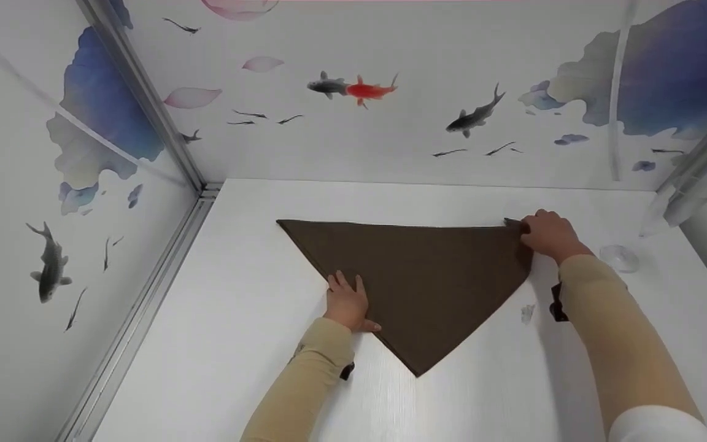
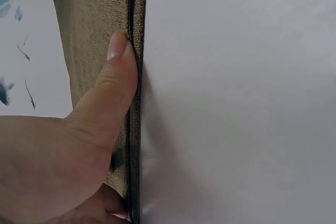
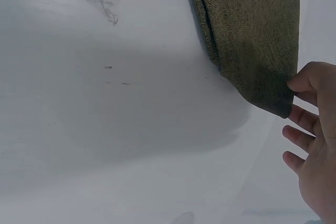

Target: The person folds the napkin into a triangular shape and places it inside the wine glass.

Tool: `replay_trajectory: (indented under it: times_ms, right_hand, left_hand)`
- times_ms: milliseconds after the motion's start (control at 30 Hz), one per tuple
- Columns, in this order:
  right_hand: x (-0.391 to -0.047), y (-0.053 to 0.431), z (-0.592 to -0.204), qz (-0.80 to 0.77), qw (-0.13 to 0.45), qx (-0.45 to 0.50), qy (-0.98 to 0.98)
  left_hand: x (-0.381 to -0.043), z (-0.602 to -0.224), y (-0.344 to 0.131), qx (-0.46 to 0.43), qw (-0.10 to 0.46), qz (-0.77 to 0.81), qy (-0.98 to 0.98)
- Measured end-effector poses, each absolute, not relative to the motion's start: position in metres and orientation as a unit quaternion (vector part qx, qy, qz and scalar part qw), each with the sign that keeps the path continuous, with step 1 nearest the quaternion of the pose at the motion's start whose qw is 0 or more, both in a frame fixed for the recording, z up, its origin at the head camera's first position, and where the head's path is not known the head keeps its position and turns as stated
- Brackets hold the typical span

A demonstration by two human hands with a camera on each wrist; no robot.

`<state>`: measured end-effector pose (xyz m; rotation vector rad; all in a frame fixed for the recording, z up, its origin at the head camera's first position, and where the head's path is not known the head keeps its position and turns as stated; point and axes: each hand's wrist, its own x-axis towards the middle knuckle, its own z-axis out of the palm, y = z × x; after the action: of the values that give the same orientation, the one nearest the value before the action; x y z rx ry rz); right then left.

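Under the spread left hand (image 1: pixel 347 308), brown woven cloth (image 1: pixel 433 282) lies on the table (image 1: pixel 206 344), seemingly folded to a triangle already; the right hand (image 1: pixel 551 234) pinches one raised corner (image 3: pixel 270 93), not yet laid flat.

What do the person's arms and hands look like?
The left hand and right hand have no gloves on. The left sleeve and right sleeve are long and plain tan. Something white shows higher up the right arm. A small black thing peeks out near each wrist, too little to tell what it is.
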<state>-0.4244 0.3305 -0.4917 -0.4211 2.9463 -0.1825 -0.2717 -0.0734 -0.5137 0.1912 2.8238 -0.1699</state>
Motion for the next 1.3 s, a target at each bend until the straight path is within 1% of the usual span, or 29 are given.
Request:
replay_trajectory:
  times_ms: [233,367,533,633,800,900,1300]
  right_hand:
    - [-0.425,0.339,-0.481,-0.013,0.062,-0.169,0.984]
    - [-0.426,0.343,-0.477,-0.023,0.051,-0.182,0.982]
    - [-0.425,0.350,-0.474,-0.031,0.047,-0.176,0.983]
    - [-0.423,0.355,-0.471,-0.031,0.057,-0.169,0.984]
    - [-0.419,0.363,-0.464,-0.052,0.094,-0.132,0.985]
    - [-0.416,0.367,-0.462,-0.064,0.101,-0.116,0.986]
    - [-0.398,0.380,-0.467,-0.060,0.042,-0.080,0.994]
  left_hand:
    - [-0.273,-0.514,-0.074,0.069,0.151,-0.054,0.985]
    - [-0.273,-0.515,-0.074,0.070,0.153,-0.059,0.984]
    - [-0.273,-0.515,-0.073,0.072,0.153,-0.059,0.984]
    - [-0.272,-0.514,-0.074,0.074,0.148,-0.059,0.984]
    - [-0.270,-0.512,-0.074,0.074,0.139,-0.053,0.986]
    - [-0.270,-0.511,-0.074,0.072,0.140,-0.047,0.986]
    - [-0.269,-0.514,-0.074,0.072,0.138,-0.055,0.986]
